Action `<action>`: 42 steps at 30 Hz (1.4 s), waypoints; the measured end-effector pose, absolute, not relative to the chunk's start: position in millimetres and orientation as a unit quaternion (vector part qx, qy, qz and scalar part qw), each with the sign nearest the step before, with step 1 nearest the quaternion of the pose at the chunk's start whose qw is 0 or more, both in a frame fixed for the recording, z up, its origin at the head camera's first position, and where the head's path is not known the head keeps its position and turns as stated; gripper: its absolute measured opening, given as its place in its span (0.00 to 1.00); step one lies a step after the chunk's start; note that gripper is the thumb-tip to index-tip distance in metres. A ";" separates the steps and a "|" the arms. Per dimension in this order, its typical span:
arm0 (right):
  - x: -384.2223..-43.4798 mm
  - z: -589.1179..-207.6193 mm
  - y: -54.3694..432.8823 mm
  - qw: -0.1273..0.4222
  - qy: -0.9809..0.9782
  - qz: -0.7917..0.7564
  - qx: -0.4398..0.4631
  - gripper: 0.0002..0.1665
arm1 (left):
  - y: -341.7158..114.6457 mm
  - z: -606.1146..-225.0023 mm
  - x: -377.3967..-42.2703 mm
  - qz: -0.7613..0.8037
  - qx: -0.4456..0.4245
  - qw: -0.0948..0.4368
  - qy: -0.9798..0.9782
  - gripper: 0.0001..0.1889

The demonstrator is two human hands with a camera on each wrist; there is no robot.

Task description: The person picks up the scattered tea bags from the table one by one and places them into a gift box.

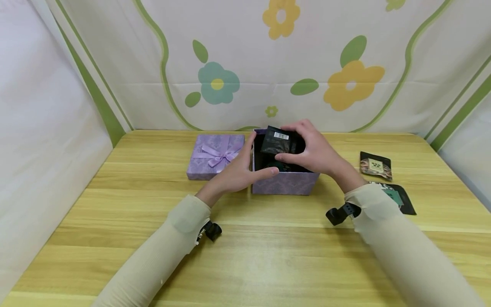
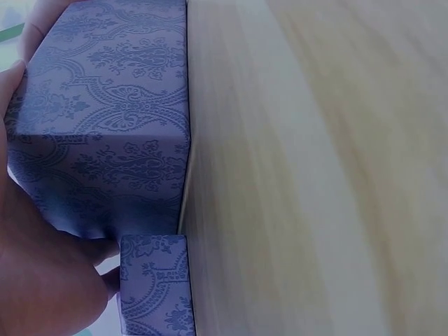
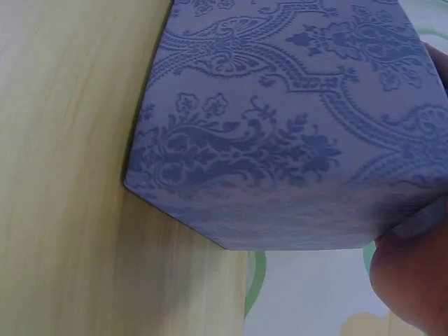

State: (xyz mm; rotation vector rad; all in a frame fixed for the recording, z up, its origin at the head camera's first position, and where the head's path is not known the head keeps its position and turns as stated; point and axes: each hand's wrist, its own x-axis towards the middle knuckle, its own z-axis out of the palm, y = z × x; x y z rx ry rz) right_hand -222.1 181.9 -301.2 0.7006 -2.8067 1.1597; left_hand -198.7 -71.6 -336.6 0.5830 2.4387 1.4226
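Observation:
My right hand (image 1: 312, 147) holds a black pouch (image 1: 274, 143) with a white barcode label, thumb at its near side and fingers at the far side. The pouch is tilted in the mouth of a purple patterned gift box (image 1: 285, 183) with a black inside. Against the box's left wall lie the fairly straight fingers of my left hand (image 1: 235, 172), its thumb stretched over the front rim. In both wrist views the damask-patterned gift box (image 2: 105, 91) (image 3: 280, 112) fills much of the picture, and the pouch is out of sight.
The box's purple lid (image 1: 205, 162), with a ribbon bow, lies left of the box. At the right are a small snack packet (image 1: 376, 165) and a dark packet with a green label (image 1: 402, 200), partly behind my right forearm. A flower-print cloth (image 1: 261, 102) hangs behind the wooden table (image 1: 253, 264).

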 end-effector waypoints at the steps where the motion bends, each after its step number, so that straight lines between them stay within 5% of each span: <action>1: -222.7 -302.1 181.6 0.012 -0.901 0.371 0.224 0.46 | -71.6 -336.6 -198.7 0.491 0.202 0.129 0.838 0.64; 42: -226.4 -302.3 167.5 0.005 -0.961 0.079 0.266 0.42 | -70.6 -335.7 -198.2 0.481 0.191 0.140 0.844 0.64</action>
